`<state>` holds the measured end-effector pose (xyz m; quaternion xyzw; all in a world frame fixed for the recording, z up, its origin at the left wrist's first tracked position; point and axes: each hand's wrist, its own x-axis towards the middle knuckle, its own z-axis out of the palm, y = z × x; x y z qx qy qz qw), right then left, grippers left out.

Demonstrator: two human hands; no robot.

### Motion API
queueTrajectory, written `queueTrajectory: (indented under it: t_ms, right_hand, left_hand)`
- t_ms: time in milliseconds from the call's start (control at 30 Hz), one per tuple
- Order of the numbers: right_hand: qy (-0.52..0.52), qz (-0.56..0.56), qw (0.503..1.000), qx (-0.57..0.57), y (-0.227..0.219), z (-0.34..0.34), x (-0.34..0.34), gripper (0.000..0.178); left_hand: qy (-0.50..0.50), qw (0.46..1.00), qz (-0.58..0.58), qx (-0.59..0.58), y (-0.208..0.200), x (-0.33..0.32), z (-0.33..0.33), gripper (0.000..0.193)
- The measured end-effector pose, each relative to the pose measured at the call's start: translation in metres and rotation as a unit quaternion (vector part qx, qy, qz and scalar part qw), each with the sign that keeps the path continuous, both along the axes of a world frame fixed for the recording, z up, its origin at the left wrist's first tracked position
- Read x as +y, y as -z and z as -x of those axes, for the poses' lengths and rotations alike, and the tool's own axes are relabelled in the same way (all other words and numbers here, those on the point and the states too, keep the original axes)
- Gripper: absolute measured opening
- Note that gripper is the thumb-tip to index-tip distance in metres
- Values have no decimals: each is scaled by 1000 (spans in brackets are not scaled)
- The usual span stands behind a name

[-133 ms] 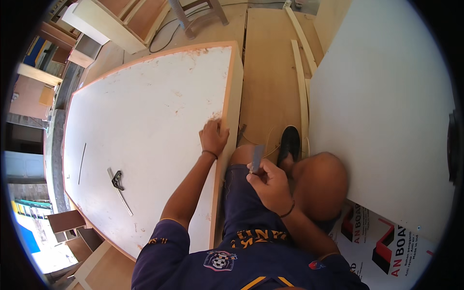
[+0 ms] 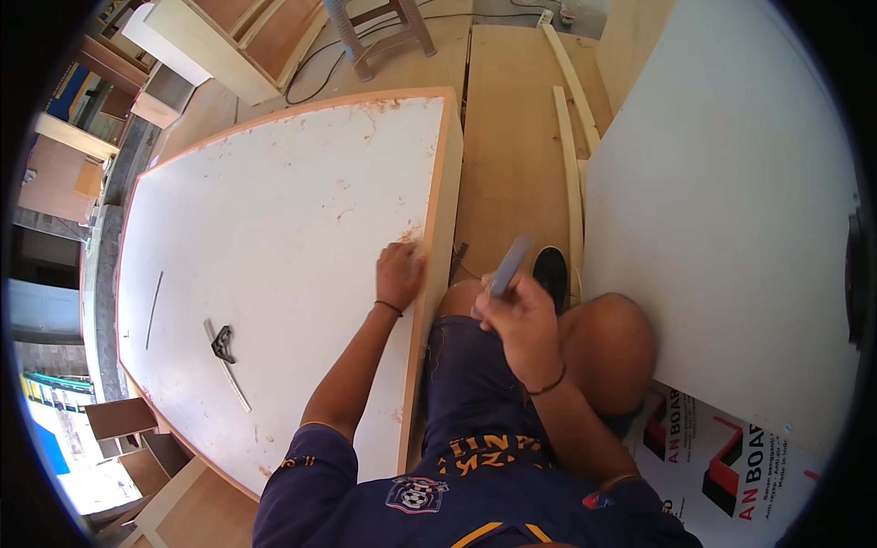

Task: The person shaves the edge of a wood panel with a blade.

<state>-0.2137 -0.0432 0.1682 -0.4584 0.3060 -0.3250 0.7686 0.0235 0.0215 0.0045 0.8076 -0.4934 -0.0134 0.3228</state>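
- The person sits beside a large white laminated panel (image 2: 274,247) with an orange-brown edge band, which lies flat and low like a desk top.
- The left hand (image 2: 400,272) rests on the panel at its right rim, fingers bent and pressed down near the edge; it holds nothing, so this grip is closed only against the board surface.
- The right hand (image 2: 519,321) is raised over the lap, its grip clamped on a slim grey flat tool (image 2: 509,265), probably a file or blade, tilted up and away from the body.
- The tool is in the air just beside the panel's edge strip (image 2: 440,237), not touching it.
- Judged from this, the step in hand is dressing the panel's right edge: the left hand steadies while the tool is brought to the band.
- The next move seems to call for laying the tool flat along the band near the left fingers, at a shallow angle, keeping those fingers out of its path.
- A try square (image 2: 225,351) and a thin pencil-like stick (image 2: 154,309) lie on the panel, well apart from both hands.
- A black shoe (image 2: 552,270) shows by the bent knee, on the wooden floor (image 2: 512,146).
- A second white board (image 2: 722,210) lies to the right, over a printed carton (image 2: 722,466).
- Containers: open wooden cabinet carcasses (image 2: 228,46) stand at the far side; what is in them I cannot tell.
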Motion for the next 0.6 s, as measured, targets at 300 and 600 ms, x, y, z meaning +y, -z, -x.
queueTrajectory:
  t_ms: [300, 600]
  right_hand:
    - [114, -30, 991, -67, -50, -28, -104, 18]
    - [191, -95, 976, -47, -25, -58, -196, 21]
  left_hand:
    - [-166, 970, -169, -62, 10, 84, -47, 56]
    - [-155, 955, -250, -30, -22, 75, -39, 61]
